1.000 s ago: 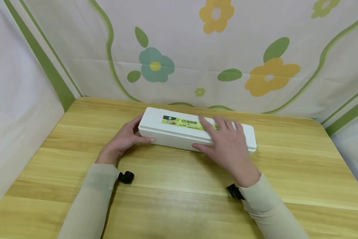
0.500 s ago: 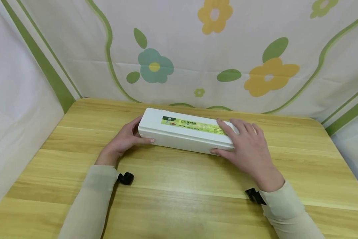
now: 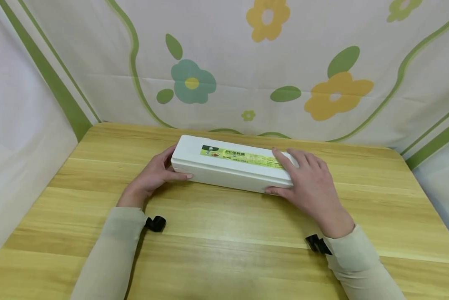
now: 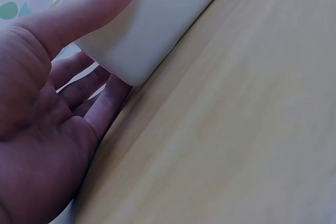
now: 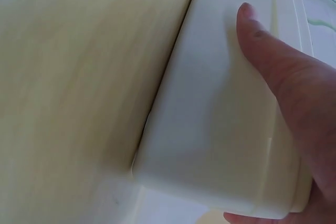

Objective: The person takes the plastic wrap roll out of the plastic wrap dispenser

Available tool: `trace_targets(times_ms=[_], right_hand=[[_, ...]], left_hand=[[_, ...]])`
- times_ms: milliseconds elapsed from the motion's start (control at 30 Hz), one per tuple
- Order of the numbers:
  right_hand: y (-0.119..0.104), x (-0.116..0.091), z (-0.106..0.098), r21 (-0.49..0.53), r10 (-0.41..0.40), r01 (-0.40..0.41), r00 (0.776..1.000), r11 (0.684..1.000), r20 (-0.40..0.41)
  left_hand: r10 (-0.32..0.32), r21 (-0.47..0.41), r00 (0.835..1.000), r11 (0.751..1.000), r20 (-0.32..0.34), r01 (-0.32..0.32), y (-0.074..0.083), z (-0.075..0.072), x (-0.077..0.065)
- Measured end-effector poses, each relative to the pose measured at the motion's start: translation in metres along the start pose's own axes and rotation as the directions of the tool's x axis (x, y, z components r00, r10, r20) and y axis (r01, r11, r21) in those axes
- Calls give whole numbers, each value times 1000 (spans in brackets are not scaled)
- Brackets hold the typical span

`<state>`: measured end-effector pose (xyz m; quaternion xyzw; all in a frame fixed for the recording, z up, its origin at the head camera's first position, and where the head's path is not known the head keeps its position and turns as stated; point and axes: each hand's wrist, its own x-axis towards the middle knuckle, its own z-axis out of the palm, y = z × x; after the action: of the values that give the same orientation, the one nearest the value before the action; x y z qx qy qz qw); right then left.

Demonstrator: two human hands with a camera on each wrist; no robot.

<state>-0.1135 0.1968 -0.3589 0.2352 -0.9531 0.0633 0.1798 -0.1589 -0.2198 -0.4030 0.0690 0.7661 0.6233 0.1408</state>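
A long white cling film box (image 3: 224,175) with a green and yellow label (image 3: 243,156) lies on the wooden table, its lid down. My left hand (image 3: 152,175) holds its left end. In the left wrist view the thumb of the left hand (image 4: 47,114) presses the front face (image 4: 157,19), and the fingers reach round behind the end. At the right end my right hand (image 3: 314,189) grips the box, fingers over the top and thumb on the front. The right wrist view shows that thumb against the white side (image 5: 210,103); the other fingers are mostly hidden.
The wooden tabletop (image 3: 224,250) extends around the box. Behind it hangs a white curtain (image 3: 232,62) printed with flowers and leaves. Black wrist mounts show on the left sleeve (image 3: 111,246) and the right sleeve (image 3: 359,258).
My right hand has slid rightward along the box from over the label to the right end, uncovering more of the label. The left hand and the box stay in place.
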Motion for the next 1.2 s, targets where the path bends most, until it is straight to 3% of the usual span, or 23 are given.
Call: trace_targets(times_ms=[800, 1200], right_hand=[[-2, 0, 0, -26, -1, 2, 1000, 1000, 32], [0, 1, 2, -100, -114, 108, 992, 989, -49]], left_hand=[[5, -13, 1000, 1000, -1, -5, 1, 2, 0], [6, 21, 1000, 1000, 5, -6, 4, 3, 2]])
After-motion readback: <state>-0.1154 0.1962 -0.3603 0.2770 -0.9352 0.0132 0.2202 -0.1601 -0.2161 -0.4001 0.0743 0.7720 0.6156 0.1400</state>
